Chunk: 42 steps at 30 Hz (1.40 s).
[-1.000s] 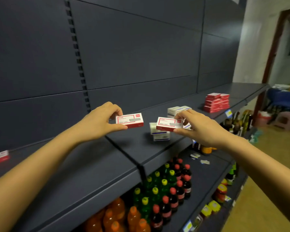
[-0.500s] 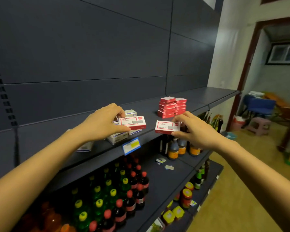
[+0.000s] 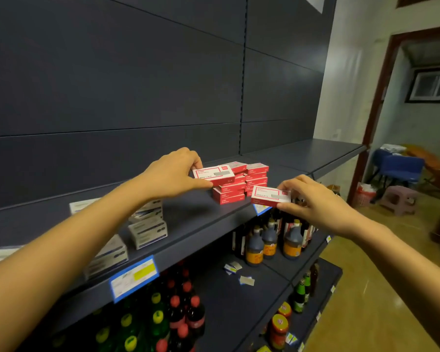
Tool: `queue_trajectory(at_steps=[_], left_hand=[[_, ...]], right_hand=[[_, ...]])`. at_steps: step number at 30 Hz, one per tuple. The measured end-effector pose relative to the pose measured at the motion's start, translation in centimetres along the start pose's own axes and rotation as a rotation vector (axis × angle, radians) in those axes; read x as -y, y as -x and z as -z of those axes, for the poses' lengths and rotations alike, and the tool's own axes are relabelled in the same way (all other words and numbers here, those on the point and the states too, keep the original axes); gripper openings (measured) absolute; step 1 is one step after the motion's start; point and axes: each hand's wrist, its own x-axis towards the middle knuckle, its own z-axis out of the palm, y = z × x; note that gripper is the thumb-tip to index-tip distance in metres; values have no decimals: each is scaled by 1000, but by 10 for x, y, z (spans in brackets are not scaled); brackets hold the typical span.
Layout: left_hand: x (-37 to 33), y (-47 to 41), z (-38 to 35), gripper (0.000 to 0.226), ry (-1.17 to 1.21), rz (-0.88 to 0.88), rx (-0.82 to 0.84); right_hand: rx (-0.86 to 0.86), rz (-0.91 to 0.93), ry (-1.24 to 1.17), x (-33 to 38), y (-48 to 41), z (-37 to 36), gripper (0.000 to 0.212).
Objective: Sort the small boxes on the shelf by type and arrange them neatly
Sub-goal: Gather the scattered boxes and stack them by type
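Observation:
My left hand [image 3: 174,177] grips a small red-and-white box [image 3: 213,174] and holds it at the top of the left column of the red box stack [image 3: 241,184] on the dark shelf [image 3: 196,224]. A second red-and-white box [image 3: 271,196] is pinched in my right hand [image 3: 313,203], just right of the stack and over the shelf's front edge. Several white-and-grey boxes [image 3: 148,228] lie loosely on the shelf further left, partly hidden behind my left forearm.
Price tags [image 3: 135,276] hang on the shelf's front edge. The lower shelves hold dark sauce bottles [image 3: 269,241] and red- and yellow-capped drink bottles [image 3: 174,313]. At the right are a doorway, a blue chair [image 3: 396,166] and a small stool [image 3: 398,199].
My view and both hands have shifted right along the shelf. The two red boxes have travelled from near the white boxes to the red stack, which is now right beside my hands.

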Motion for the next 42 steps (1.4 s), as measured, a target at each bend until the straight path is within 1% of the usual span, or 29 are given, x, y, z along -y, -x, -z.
queue_trajectory(at_steps=[4,8,12,17,23,26,28,30,35,39,41,42], left_hand=[[-2,-43,-7,43,-13,24,11],[-5,-76,-18,42,-34,39,9],[-6,-96,-31,41,-55,69,18],[-5,-111,-44,41,-38,137,5],[-4,-112,-54,38,107,240,15],[-5,-109,-56,43,163,370,-79],[-3,-106,-55,46,75,451,-175],[2,-100,-53,43,-35,500,-231],[11,-82,-54,34,-286,584,-267],[7,-65,-50,34,-377,678,-283],[3,-56,-47,34,-404,710,-296],[1,-51,-45,34,-419,724,-304]], right_hand=[[15,11,-7,-30,-37,4,41],[-20,38,-78,-58,-64,6,40],[-21,62,-79,-77,-90,4,42],[-32,127,-148,-91,-122,0,39],[48,249,-216,-98,-175,-9,37],[151,319,-197,-96,-204,-15,38],[225,359,-186,-95,-221,-20,36],[291,396,-189,-93,-235,-27,35],[437,478,-226,-92,-261,-39,32],[620,504,-262,-95,-273,-42,31],[619,510,-289,-94,-276,-38,32],[560,526,-293,-92,-277,-35,33]])
